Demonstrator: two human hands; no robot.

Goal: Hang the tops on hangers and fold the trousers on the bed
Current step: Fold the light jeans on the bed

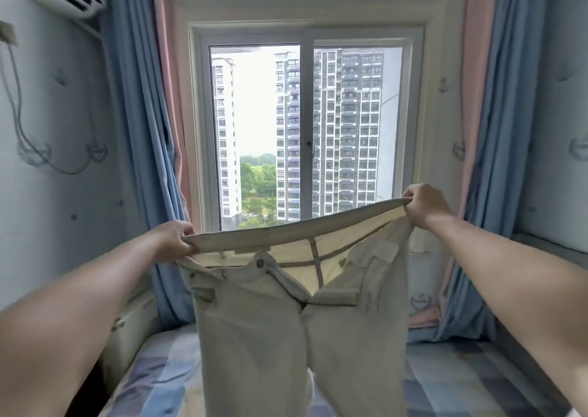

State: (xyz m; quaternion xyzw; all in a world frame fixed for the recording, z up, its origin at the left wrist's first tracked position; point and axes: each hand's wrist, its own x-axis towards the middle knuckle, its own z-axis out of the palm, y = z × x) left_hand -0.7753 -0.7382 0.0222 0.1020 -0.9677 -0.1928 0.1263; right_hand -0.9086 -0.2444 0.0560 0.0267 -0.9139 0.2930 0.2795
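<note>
Head view — two hands, left hand and right hand, hold one trousers.

Pale off-white trousers hung in the air above the bed, spread wide at the waistband, which sloped up toward the right. The left hand pinched one end of the band and the right hand gripped the other. The fly stood open and unbuttoned, showing cream lining and a grey seam inside. Both legs dropped side by side in front of the bed's checked blue-and-lilac cover.
</note>
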